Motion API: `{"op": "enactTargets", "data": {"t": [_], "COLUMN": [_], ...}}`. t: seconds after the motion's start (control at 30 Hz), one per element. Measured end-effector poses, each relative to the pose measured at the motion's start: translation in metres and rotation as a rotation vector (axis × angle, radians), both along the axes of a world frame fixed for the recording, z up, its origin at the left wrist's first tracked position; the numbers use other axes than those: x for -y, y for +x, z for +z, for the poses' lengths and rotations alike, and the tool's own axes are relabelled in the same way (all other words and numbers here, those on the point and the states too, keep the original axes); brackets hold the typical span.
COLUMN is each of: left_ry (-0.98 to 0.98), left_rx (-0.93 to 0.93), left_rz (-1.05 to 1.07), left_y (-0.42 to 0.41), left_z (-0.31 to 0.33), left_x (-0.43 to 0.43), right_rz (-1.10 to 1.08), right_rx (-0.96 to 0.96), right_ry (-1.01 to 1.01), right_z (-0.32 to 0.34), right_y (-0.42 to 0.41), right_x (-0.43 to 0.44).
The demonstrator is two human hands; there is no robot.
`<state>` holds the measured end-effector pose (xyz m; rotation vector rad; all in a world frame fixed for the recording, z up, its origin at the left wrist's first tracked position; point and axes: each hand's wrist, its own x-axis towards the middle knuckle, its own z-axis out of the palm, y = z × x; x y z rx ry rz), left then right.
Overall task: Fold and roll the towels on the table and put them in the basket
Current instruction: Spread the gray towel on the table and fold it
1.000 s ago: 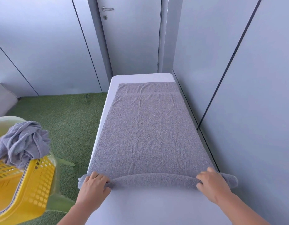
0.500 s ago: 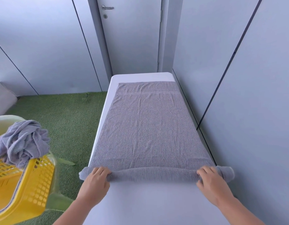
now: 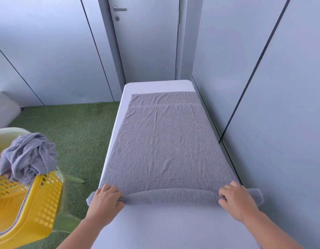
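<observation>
Head view: a grey towel [image 3: 166, 150] is spread lengthwise on the white tabletop [image 3: 173, 229], with its near edge rolled into a low tube [image 3: 170, 195]. The tube's left end, at 7 o'clock, is clasped by the left grip [image 3: 104, 200], fingers curled over it. Its right end, at 5 o'clock, is clasped likewise by the right grip [image 3: 236, 200]. The flat part is stretched from both toward 12 o'clock. A yellow basket [image 3: 39, 203] is seen at 8 o'clock, with a crumpled towel [image 3: 28, 157] draped on its rim.
</observation>
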<state>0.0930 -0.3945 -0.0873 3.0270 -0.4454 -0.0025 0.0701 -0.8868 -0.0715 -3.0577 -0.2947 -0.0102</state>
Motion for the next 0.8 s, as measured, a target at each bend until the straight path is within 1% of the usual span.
{"op": "enactTargets", "data": {"t": [0.07,0.17,0.27,0.33,0.4,0.47,0.53,0.57,0.67,0.73,0.8], "left_ry": [-0.014,-0.112,-0.190,-0.198,-0.214,-0.157,-0.093,-0.091,-0.096,-0.101,-0.103], "left_rx": [0.007,-0.006,-0.027,-0.009,0.001,-0.047,-0.093,-0.102,-0.062,-0.003,0.027], "left_rz": [0.033,0.093,0.165,0.144,0.099,0.066,0.076,0.092,0.087,0.059,0.041], "left_y": [0.002,0.004,0.004,0.005,0.003,0.003,0.003,0.003,0.004,0.002,0.000], "left_z": [-0.001,0.000,-0.002,-0.004,-0.002,0.001,0.004,0.005,0.002,0.001,-0.001], "left_x": [0.001,0.007,0.010,0.009,0.007,0.007,0.007,0.007,0.006,0.006,0.006], "right_rz": [-0.043,-0.133,-0.150,-0.144,-0.116,-0.109,-0.095,-0.083,-0.027,-0.018,0.012], "right_rx": [-0.003,-0.024,-0.033,-0.052,-0.054,-0.057,-0.048,-0.056,-0.129,-0.169,-0.186], "right_ry": [0.014,0.043,0.072,0.088,0.041,-0.027,-0.070,-0.088,-0.094,-0.085,-0.124], "right_z": [-0.002,-0.011,-0.018,-0.015,-0.013,-0.012,-0.012,-0.010,-0.001,0.000,0.002], "right_y": [0.003,0.005,0.003,-0.001,-0.003,-0.003,-0.001,-0.001,0.000,0.000,-0.001], "right_x": [0.000,-0.001,0.001,0.002,0.003,0.003,0.002,0.001,0.000,0.004,0.005]}}
